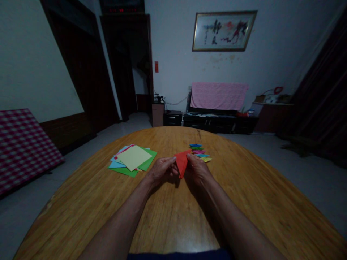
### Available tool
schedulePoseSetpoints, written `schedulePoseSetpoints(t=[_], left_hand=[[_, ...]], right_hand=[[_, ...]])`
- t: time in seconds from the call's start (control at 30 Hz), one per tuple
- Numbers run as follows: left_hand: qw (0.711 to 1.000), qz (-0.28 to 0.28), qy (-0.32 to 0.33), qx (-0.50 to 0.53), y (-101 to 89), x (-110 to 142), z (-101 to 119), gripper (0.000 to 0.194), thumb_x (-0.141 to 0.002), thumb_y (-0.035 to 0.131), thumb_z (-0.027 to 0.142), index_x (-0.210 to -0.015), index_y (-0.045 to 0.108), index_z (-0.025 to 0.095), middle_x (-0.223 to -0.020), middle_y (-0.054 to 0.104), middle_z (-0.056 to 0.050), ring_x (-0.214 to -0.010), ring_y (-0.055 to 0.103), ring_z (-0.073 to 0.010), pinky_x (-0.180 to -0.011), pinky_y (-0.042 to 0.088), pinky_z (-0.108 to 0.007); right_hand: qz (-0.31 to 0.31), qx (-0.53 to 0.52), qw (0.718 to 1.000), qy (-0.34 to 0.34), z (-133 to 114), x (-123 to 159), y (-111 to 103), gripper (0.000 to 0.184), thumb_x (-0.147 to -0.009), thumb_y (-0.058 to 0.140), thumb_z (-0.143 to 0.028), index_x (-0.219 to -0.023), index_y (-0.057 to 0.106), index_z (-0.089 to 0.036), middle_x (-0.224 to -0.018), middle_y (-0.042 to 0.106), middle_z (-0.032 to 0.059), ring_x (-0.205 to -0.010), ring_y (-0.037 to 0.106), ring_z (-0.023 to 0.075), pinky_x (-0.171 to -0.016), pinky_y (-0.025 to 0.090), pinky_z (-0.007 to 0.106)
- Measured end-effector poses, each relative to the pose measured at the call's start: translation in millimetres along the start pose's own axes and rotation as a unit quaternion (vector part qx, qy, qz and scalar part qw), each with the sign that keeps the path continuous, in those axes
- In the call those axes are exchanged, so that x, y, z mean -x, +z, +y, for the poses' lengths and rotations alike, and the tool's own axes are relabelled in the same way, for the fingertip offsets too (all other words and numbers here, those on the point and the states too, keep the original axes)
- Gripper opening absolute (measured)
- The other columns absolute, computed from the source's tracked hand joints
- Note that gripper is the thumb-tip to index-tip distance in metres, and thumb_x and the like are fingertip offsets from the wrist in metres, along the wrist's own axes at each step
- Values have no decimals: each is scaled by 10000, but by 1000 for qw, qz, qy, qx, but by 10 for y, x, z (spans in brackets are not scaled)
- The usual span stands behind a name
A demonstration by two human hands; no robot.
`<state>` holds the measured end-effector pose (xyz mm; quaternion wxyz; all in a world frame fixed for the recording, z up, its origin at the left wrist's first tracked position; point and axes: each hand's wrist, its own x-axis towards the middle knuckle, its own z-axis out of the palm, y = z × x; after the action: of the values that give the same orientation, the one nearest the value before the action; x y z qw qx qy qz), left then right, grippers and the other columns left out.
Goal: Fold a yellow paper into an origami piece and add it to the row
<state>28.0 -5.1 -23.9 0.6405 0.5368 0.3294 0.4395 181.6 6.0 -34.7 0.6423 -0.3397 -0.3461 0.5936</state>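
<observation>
Both my hands hold one folded red paper (181, 162), a triangle with its point toward me, just above the round wooden table (244, 195). My left hand (162, 170) pinches its left edge with curled fingers. My right hand (197, 169) grips the right edge the same way. To the left of my hands lies a loose stack of coloured paper sheets (132, 159), a pale yellow one on top over green, blue and pink. Just beyond my right hand sits a small row of folded paper pieces (200, 152) in blue, green, pink and yellow.
The table's far edge curves away toward a grey floor. Behind stand a dark low cabinet (219, 121) with a pink cloth over it, a framed picture on the wall, a dark doorway at left, and a red checked surface (21, 148) at far left.
</observation>
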Motion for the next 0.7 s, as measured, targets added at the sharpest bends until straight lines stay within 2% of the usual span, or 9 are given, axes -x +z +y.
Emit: schedulePoseSetpoints(t=[0.1,0.2,0.27,0.33,0.4,0.47,0.53,0.6,0.7], left_hand=[[1000,-5,-10,-15,35,30,22,252,-700,677,360,-699,638,111,-546,565,-17,-439,474,-75,-457,331,-204],[999,27,-16,-37,43,36,10,223,-671,667,231,-869,687,128,-565,571,2,-429,442,-65,-446,306,-201],[997,47,18,-65,12,12,1,245,-674,657,204,-905,706,139,-628,611,-20,-490,482,-82,-485,348,-214],[989,63,88,-104,-44,-25,-5,188,-672,660,186,-845,727,157,-721,652,-48,-623,551,-122,-589,419,-243],[974,78,162,-140,-107,-59,-13,117,-661,665,167,-755,734,174,-841,677,-71,-806,592,-171,-748,453,-291],[963,84,202,-159,-159,-79,-31,101,-660,661,158,-726,734,181,-988,674,-88,-958,588,-205,-882,430,-336],[960,78,204,-177,-188,-81,-51,150,-665,651,145,-779,740,186,-1153,628,-98,-1047,573,-223,-941,409,-362],[957,71,198,-199,-191,-72,-61,180,-676,635,138,-812,741,190,-1261,572,-97,-1102,557,-234,-961,406,-375],[951,79,197,-223,-161,-56,-43,173,-711,600,154,-800,743,190,-1300,548,-94,-1152,536,-241,-980,405,-381]], right_hand=[[7,-27,1000,-2,-54,31,28,196,-607,756,-269,-728,628,-182,-715,666,-6,-629,588,127,-613,474,248],[-42,-15,999,-9,-130,80,63,178,-632,745,-263,-751,633,-192,-758,663,-7,-688,595,130,-648,480,244],[-79,4,997,-8,-171,97,69,161,-645,712,-221,-786,637,-201,-821,664,4,-772,604,142,-686,483,247],[-74,14,997,0,-192,96,52,207,-624,666,-144,-817,635,-214,-897,657,11,-856,601,150,-707,483,246],[-34,21,999,37,-189,87,15,243,-609,630,-105,-824,623,-219,-915,646,14,-845,600,148,-677,486,247],[-21,42,992,120,-169,84,-26,174,-660,623,-146,-825,612,-201,-862,642,29,-746,605,147,-617,489,259],[-51,59,979,191,-142,93,-57,103,-748,605,-237,-828,610,-171,-805,642,49,-667,602,144,-568,489,261],[-105,48,965,235,-118,107,-70,195,-821,559,-329,-858,620,-147,-782,651,67,-626,602,144,-531,487,255],[-174,13,945,276,-97,117,-67,272,-854,529,-371,-913,632,-127,-748,664,69,-576,596,141,-497,477,249]])
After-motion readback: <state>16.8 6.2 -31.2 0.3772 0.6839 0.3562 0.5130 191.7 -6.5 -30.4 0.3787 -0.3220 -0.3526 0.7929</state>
